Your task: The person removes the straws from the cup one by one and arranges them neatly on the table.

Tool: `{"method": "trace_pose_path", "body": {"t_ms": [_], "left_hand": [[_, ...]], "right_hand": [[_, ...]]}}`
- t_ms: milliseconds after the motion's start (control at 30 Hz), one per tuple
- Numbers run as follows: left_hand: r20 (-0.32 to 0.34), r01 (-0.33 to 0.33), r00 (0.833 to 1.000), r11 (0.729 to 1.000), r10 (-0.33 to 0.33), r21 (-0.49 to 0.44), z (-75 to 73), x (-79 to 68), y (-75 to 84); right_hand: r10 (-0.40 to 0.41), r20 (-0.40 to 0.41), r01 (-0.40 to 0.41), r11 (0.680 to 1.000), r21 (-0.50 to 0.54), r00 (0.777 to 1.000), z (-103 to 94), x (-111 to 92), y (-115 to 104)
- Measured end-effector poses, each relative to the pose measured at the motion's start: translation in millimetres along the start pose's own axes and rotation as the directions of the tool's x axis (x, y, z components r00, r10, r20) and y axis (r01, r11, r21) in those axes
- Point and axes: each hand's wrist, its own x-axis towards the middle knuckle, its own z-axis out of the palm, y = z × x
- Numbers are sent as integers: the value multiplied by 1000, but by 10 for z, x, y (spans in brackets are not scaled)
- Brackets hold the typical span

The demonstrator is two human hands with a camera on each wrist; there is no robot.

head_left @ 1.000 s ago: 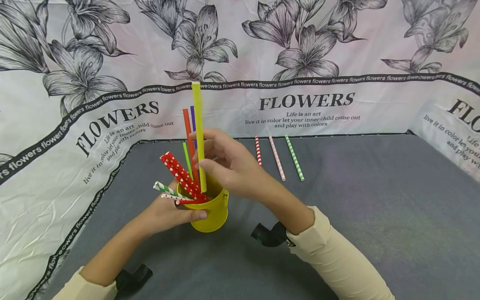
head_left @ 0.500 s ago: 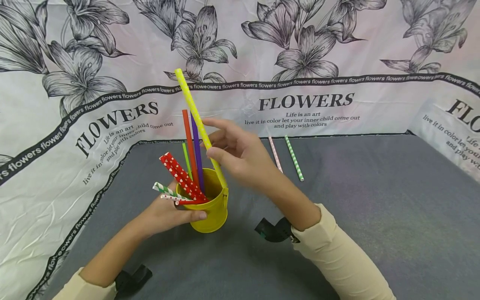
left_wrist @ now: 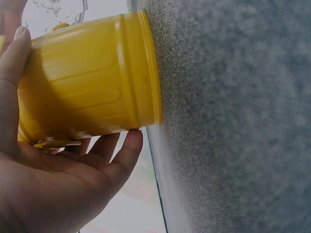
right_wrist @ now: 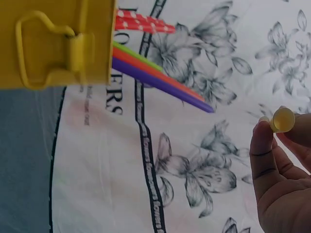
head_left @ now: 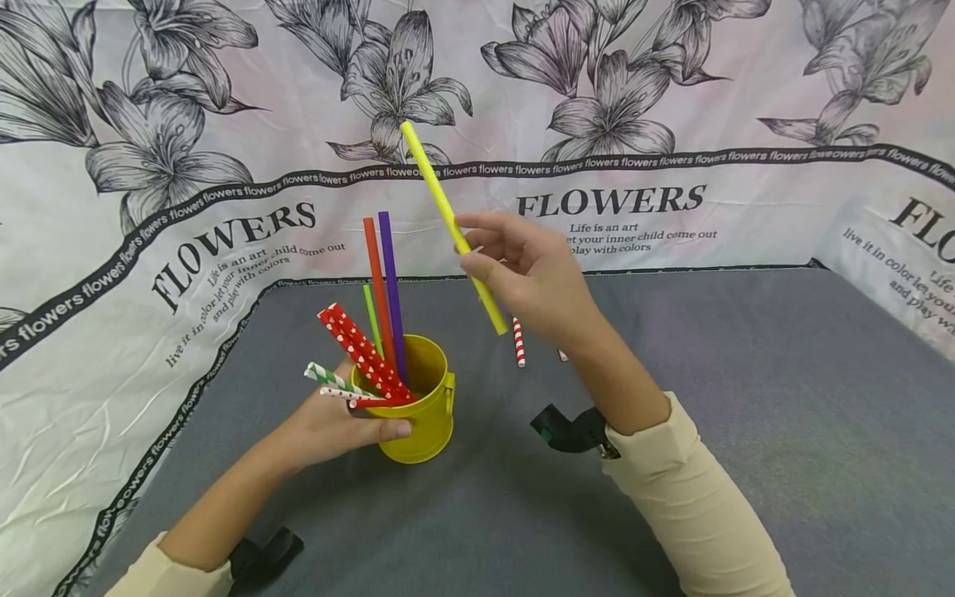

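Note:
My left hand (head_left: 336, 427) grips a small yellow bucket (head_left: 427, 427), its thumb across the near side below the rim. In the left wrist view, fingers curl beneath the bucket's side (left_wrist: 87, 77). Standing in it are purple (head_left: 392, 290), orange (head_left: 377, 286) and short green straws (head_left: 373, 315). Red straws with white shapes (head_left: 361, 348) and a green-striped straw (head_left: 328, 375) lean left over the rim. Up and right of the bucket, my right hand (head_left: 540, 278) pinches a tilted yellow straw (head_left: 433, 182) between thumb and fingers. The right wrist view looks into its hollow end (right_wrist: 284, 120).
On the grey tabletop (head_left: 746, 373), a red-and-white striped straw (head_left: 519, 347) lies behind the bucket to the right. Another straw's tip (head_left: 563, 355) peeks out below the right forearm. A flower-printed cloth (head_left: 746, 215) hangs along the back.
The yellow straw has tipped to the left and come up out of the bucket, moving right with my right hand. My left hand and the bucket have stayed put.

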Motion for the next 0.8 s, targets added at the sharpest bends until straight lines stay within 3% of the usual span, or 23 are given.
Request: {"method": "trace_pose_path", "body": {"t_ms": [333,567,800], "left_hand": [[-30,70,997,997,-68,43,6,-32,43],[-71,172,984,981,-165,92,19,-50,60],[-70,164,985,983,-158,83,22,-46,56]], "right_hand": [[67,-147,-74,996,-46,987,-378,52,13],[133,-215,-149,987,-60,968,-535,54,63],[150,-253,-180,979,-100,956,-638,59,132]]}}
